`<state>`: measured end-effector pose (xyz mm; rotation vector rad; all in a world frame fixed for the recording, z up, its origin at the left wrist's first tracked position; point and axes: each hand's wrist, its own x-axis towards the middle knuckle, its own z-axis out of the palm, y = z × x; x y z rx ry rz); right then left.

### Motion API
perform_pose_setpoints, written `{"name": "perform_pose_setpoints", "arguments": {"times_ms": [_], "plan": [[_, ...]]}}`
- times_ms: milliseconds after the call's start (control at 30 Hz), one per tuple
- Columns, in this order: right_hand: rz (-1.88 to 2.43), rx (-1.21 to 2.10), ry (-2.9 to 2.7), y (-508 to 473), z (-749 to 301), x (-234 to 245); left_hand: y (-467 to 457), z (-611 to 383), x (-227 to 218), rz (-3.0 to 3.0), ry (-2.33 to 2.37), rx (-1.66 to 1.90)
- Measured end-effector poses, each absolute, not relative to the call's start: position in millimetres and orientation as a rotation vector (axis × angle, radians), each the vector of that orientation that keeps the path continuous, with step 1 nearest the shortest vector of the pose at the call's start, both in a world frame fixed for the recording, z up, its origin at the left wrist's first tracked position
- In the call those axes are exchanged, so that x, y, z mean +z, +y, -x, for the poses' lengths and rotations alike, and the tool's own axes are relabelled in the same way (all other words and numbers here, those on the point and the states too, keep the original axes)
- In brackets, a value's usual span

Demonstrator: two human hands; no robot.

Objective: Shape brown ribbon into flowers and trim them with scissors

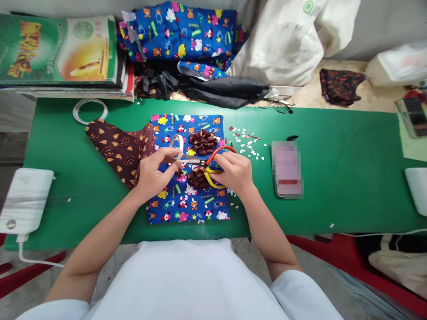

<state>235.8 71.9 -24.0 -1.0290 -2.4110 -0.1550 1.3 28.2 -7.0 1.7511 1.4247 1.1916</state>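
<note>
My right hand grips scissors with one red and one yellow handle loop, blades pointing left. Pinched in my left hand is a thin white strip that curls upward near the blades. Whether the blades touch the strip I cannot tell. Both hands are over a blue cartoon-print cloth. On that cloth lie two gathered dark brown fabric pieces, an upper one and a lower one partly hidden by the scissors. A brown patterned cloth lies beside my left hand.
White scraps are scattered right of the blue cloth on the green table. Nearby lie a phone, a white tape roll and a white power bank. Books, folded blue fabric and glasses line the back.
</note>
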Motion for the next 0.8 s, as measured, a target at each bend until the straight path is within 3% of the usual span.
{"name": "perform_pose_setpoints", "arguments": {"times_ms": [800], "plan": [[1.037, -0.162, -2.39, 70.2, -235.7, -26.1, 28.7, 0.3, -7.1, -1.766, 1.437, 1.166]]}}
